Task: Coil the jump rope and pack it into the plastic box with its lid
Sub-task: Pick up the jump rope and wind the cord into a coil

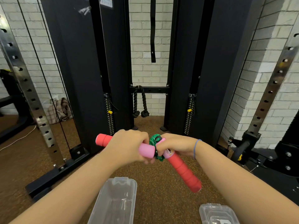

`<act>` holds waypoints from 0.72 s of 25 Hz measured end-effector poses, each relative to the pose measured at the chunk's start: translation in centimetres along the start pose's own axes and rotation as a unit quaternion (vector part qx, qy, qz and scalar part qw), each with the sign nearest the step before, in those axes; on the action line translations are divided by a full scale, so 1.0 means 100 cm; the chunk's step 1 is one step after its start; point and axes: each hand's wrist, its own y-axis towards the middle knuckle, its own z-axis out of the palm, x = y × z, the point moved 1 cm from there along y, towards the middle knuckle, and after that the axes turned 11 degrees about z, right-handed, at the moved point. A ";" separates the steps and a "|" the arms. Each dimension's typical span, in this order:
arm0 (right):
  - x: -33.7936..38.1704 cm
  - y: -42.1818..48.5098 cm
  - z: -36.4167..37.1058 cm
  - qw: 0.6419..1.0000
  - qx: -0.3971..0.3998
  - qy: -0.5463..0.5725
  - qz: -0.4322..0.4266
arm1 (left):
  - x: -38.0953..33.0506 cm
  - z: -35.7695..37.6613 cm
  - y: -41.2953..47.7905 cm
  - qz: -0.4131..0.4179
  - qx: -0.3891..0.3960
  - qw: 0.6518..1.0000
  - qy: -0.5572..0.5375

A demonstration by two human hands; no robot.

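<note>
Above the open plastic box [113, 202], both hands' fingers [159, 153] clamp the coiled jump rope [155, 139]; boxing and lid [217, 214] remain.

I count two hands, left [127, 146] and right [176, 147], two red handles [105, 139] [182, 172], one green rope bundle [155, 139], one clear box [114, 202], one lid [216, 214].

Single head-worn wide-angle view, facing forward and down, close above hands [145, 147]

Brown speckled floor [161, 199] under clear plastic box [113, 202] and lid [216, 214].
</note>
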 end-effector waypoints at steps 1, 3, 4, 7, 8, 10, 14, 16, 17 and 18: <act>0.000 -0.001 -0.001 1.000 0.021 0.015 0.000 | 0.001 0.000 -0.001 0.005 -0.009 0.999 -0.033; -0.002 -0.002 -0.001 0.997 0.063 0.034 0.006 | 0.004 0.002 -0.004 0.018 -0.005 0.994 -0.104; -0.002 -0.003 0.001 0.996 0.081 0.042 0.011 | 0.005 0.002 -0.005 0.034 0.016 0.990 -0.134; -0.005 -0.005 0.006 0.990 0.124 0.064 0.019 | 0.009 0.004 -0.008 0.070 0.112 0.951 -0.281; -0.005 -0.004 0.007 0.986 0.148 0.075 0.018 | 0.011 0.005 -0.008 0.077 0.134 0.934 -0.322; -0.008 0.001 0.009 0.975 0.199 0.101 0.016 | 0.014 0.006 -0.009 0.089 0.154 0.920 -0.349; -0.008 0.002 0.015 0.967 0.224 0.121 0.014 | 0.014 0.004 -0.010 0.099 0.151 0.934 -0.308; -0.005 -0.001 0.019 0.963 0.228 0.142 0.008 | 0.014 0.004 -0.011 0.094 0.153 0.941 -0.285; -0.003 -0.002 0.021 0.962 0.224 0.154 0.007 | 0.015 0.005 -0.011 0.090 0.149 0.947 -0.270; -0.003 -0.002 0.022 0.962 0.211 0.171 0.006 | 0.016 0.005 -0.012 0.087 0.138 0.953 -0.256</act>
